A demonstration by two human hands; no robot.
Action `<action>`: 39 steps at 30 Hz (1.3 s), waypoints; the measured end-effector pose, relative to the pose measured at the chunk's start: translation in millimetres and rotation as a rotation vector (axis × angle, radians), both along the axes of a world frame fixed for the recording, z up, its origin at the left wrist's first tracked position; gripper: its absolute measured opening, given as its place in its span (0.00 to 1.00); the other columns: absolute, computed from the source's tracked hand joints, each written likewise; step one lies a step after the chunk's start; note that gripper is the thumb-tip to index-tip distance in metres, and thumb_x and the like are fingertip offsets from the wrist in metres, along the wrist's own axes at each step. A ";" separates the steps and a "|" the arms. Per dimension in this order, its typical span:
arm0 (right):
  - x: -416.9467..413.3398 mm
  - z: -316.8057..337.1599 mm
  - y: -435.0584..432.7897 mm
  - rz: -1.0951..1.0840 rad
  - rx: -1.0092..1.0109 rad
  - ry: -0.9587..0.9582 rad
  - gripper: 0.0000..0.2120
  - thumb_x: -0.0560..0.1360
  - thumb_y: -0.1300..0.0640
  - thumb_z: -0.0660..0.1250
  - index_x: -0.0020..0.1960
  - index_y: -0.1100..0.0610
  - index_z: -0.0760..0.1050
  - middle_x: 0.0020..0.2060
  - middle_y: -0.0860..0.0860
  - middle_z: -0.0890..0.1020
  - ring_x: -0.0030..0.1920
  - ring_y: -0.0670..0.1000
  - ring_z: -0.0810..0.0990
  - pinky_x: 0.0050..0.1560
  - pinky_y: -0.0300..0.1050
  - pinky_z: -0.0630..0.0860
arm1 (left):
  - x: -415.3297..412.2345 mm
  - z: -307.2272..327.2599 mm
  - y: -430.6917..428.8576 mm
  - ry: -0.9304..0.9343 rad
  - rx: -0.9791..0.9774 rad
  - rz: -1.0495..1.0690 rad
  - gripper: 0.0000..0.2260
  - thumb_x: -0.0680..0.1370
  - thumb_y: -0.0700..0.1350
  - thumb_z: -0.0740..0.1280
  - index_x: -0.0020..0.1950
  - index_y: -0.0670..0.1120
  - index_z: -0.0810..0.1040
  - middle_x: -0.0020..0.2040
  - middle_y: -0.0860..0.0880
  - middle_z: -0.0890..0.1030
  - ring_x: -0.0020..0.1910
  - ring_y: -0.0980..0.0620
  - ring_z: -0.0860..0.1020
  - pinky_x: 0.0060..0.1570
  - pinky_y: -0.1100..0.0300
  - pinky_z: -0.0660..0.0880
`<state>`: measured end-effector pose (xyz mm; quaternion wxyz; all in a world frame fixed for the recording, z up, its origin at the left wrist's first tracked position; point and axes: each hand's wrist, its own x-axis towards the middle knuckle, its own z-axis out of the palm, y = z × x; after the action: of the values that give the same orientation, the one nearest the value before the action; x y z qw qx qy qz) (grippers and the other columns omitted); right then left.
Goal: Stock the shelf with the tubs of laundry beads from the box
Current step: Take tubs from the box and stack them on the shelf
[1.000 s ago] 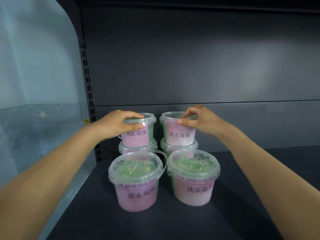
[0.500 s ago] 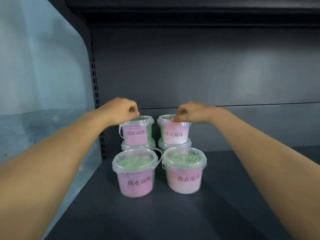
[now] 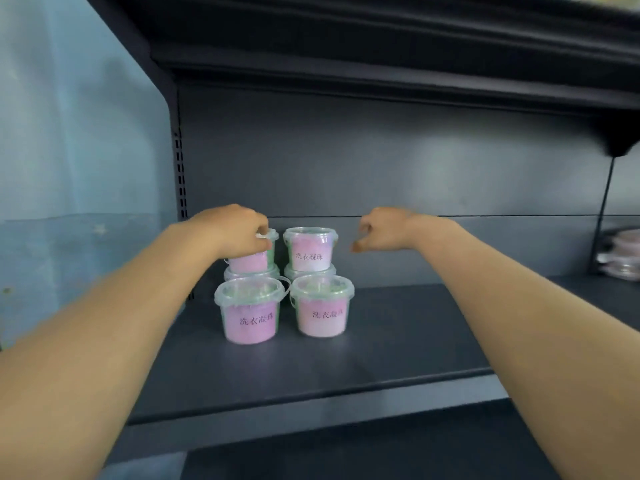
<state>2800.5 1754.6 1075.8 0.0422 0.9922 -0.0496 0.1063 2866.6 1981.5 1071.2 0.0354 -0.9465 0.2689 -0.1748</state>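
The front lip of the shelf [image 3: 311, 410] shows now. Half a second ago it was out of sight, and the tubs looked closer. Two bare arms reach over the shelf from the near side.

The front left tub [image 3: 251, 317] and the front right tub [image 3: 322, 311] stand side by side on the shelf, same as before. They are pink, with green beads under their clear lids. Right behind them are two stacks of two. Only the lids of the bottom left tub [image 3: 251, 273] and the bottom right tub [image 3: 309, 270] peek out. The top left tub [image 3: 251, 263] sits on one and the top right tub [image 3: 310, 251] on the other.

The big change is the right hand [image 3: 381, 230]. It was pinching the lid of the top right tub. Now it has let go and hangs in the air to the right of that tub. It holds nothing, and its fingers are loosely bent and point left. The left hand [image 3: 235, 232] is still on the top left tub, palm down, with fingers and thumb bent round the lid rim. It is a bit blurry there.

Farther back are the dark back panel [image 3: 381, 161] and the upper shelf [image 3: 381, 53]. A blue wall [image 3: 69, 133] is on the left. Far right sit some blurry pink things [image 3: 620, 254].
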 end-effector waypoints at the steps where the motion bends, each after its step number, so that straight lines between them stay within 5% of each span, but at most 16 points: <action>1: -11.4 -1.5 -4.2 -0.017 0.002 -0.002 0.25 0.76 0.42 0.61 0.60 0.62 0.74 0.59 0.57 0.77 0.58 0.57 0.76 0.57 0.49 0.73 | -10.2 -1.4 -4.2 0.019 -0.013 -0.008 0.18 0.78 0.55 0.59 0.66 0.50 0.71 0.64 0.49 0.75 0.62 0.48 0.72 0.57 0.55 0.71; 7: -82.7 -15.5 -36.2 -0.033 0.096 -0.018 0.30 0.74 0.42 0.64 0.70 0.57 0.67 0.69 0.52 0.70 0.69 0.53 0.68 0.66 0.46 0.67 | -56.5 -0.7 -30.4 0.043 -0.056 -0.047 0.17 0.78 0.54 0.60 0.65 0.51 0.71 0.63 0.50 0.75 0.60 0.48 0.72 0.59 0.52 0.72; 14: -151.8 -26.7 -100.5 -0.022 0.211 -0.070 0.30 0.74 0.44 0.66 0.71 0.57 0.66 0.70 0.52 0.70 0.70 0.52 0.67 0.68 0.44 0.64 | -115.2 -19.3 -96.2 0.074 -0.136 -0.086 0.16 0.78 0.54 0.59 0.64 0.50 0.72 0.62 0.52 0.74 0.50 0.50 0.72 0.56 0.56 0.72; 20: -194.1 -44.6 -160.0 0.055 0.252 -0.073 0.31 0.74 0.44 0.66 0.72 0.56 0.65 0.71 0.52 0.69 0.71 0.52 0.66 0.68 0.45 0.64 | -165.9 -51.2 -166.0 0.075 -0.168 -0.065 0.17 0.78 0.55 0.60 0.64 0.49 0.72 0.62 0.50 0.76 0.54 0.50 0.73 0.49 0.58 0.70; 26: -228.0 -78.8 -209.3 0.100 0.240 0.009 0.31 0.74 0.43 0.65 0.72 0.56 0.64 0.70 0.52 0.69 0.70 0.53 0.67 0.66 0.46 0.66 | -220.9 -90.0 -218.8 0.112 -0.161 -0.028 0.18 0.78 0.56 0.60 0.64 0.50 0.71 0.62 0.49 0.74 0.60 0.48 0.73 0.58 0.50 0.72; 39: -290.7 -196.8 -258.2 0.064 0.274 0.145 0.31 0.75 0.42 0.64 0.73 0.54 0.64 0.71 0.53 0.68 0.71 0.53 0.66 0.67 0.47 0.64 | -297.1 -203.5 -256.7 0.196 -0.067 -0.069 0.20 0.79 0.56 0.58 0.67 0.49 0.69 0.63 0.48 0.73 0.61 0.47 0.72 0.53 0.52 0.71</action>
<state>2509.8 1496.5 878.9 -0.0935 0.9948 -0.0289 0.0282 2569.4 1724.8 867.7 -0.0290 -0.9500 0.2973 -0.0912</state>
